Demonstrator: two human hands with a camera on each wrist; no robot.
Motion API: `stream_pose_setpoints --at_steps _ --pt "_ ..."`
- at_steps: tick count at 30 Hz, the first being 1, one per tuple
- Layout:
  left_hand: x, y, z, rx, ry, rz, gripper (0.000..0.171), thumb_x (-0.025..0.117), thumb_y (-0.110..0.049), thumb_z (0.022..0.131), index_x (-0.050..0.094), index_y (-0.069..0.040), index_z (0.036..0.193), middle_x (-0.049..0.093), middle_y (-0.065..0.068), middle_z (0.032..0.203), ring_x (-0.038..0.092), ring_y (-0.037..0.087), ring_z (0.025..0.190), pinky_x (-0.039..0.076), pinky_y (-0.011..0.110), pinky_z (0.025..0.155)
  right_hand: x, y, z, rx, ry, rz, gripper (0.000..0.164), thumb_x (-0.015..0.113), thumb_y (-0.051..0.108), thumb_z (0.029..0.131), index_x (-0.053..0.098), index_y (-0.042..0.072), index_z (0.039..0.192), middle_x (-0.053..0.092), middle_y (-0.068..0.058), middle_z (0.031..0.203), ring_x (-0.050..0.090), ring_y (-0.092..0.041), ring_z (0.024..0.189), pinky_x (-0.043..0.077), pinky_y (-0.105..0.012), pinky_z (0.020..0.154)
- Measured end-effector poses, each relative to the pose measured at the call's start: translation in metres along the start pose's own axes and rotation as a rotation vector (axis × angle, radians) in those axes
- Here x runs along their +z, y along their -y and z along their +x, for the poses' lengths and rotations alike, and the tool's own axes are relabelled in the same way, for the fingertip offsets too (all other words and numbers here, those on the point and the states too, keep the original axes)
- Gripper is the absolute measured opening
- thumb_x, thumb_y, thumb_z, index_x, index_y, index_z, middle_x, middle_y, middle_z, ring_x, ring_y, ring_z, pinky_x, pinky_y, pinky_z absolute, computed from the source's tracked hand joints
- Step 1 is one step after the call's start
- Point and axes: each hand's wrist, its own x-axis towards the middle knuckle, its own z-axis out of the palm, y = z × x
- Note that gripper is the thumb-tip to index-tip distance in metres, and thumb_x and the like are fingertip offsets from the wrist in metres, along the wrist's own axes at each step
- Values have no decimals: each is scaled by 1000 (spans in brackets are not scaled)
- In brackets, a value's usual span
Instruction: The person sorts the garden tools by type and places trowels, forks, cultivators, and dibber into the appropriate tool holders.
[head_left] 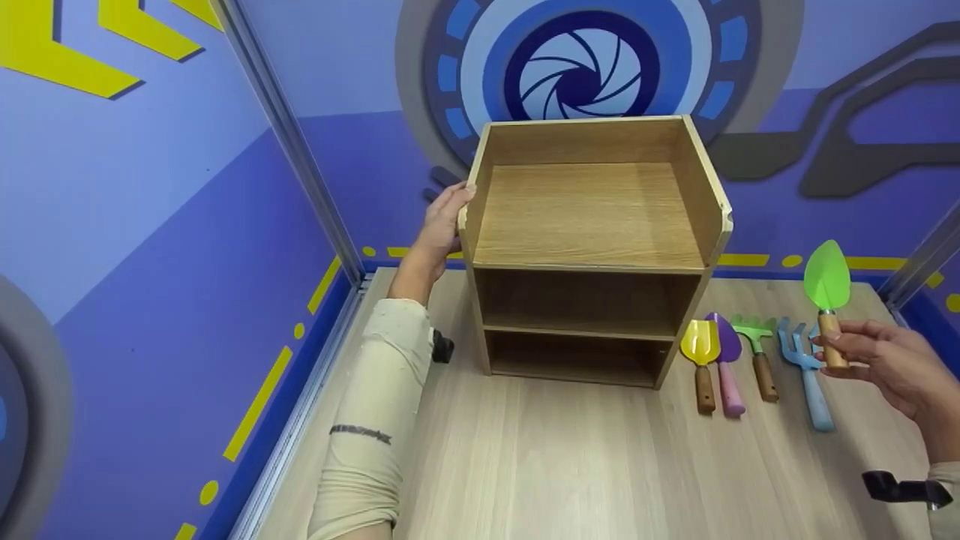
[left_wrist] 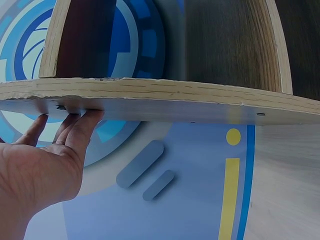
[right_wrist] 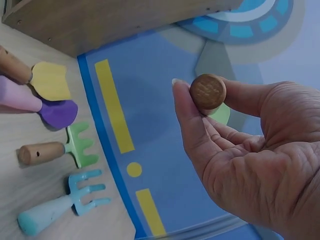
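My right hand [head_left: 896, 364] pinches the wooden handle of a small green trowel [head_left: 827, 276], blade up, above the table's right side. In the right wrist view, the round handle end [right_wrist: 208, 93] shows between thumb and fingers, and the blade is mostly hidden behind it. My left hand [head_left: 441, 225] touches the left side panel of a wooden shelf [head_left: 589, 214]. From the left wrist view, its fingertips [left_wrist: 89, 116] press on the panel's outer face with the fingers fairly straight.
Right of the shelf lie a yellow shovel [head_left: 700, 341], a purple trowel [head_left: 727, 367] with pink handle, a green rake [head_left: 759, 352] and a blue fork [head_left: 810, 375]. Printed wall panels [head_left: 352, 165] stand close behind and to the left.
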Motion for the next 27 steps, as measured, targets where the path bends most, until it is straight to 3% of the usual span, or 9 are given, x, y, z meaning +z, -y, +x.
stream_pose_setpoints --at_steps 7,12,19,27 --pt "-1 -1 -1 -4 4 -5 58 54 -47 104 53 -20 155 60 20 147 64 23 110 54 39 92 7 16 -2 -31 -6 31 36 58 22 111 49 -3 136 65 30 102 68 2 91 64 -27 77" --pt "-1 -1 0 -6 -3 -19 57 54 -46 104 53 -18 154 60 22 146 64 22 107 54 38 89 13 27 -3 -69 -26 36 36 59 20 111 48 -3 136 67 31 101 68 3 91 64 -27 75" --pt "1 -1 0 -3 -1 -10 59 54 -48 103 52 -19 155 60 21 147 64 22 110 55 38 90 17 42 -7 -135 -13 219 16 61 12 108 56 21 120 75 22 101 73 -3 88 63 -25 70" --pt "0 -2 -1 5 2 -2 59 54 -47 103 52 -19 155 60 20 147 64 24 114 54 40 95 28 67 -12 -216 -10 319 18 62 8 107 60 21 121 77 14 102 77 -5 88 64 -27 67"
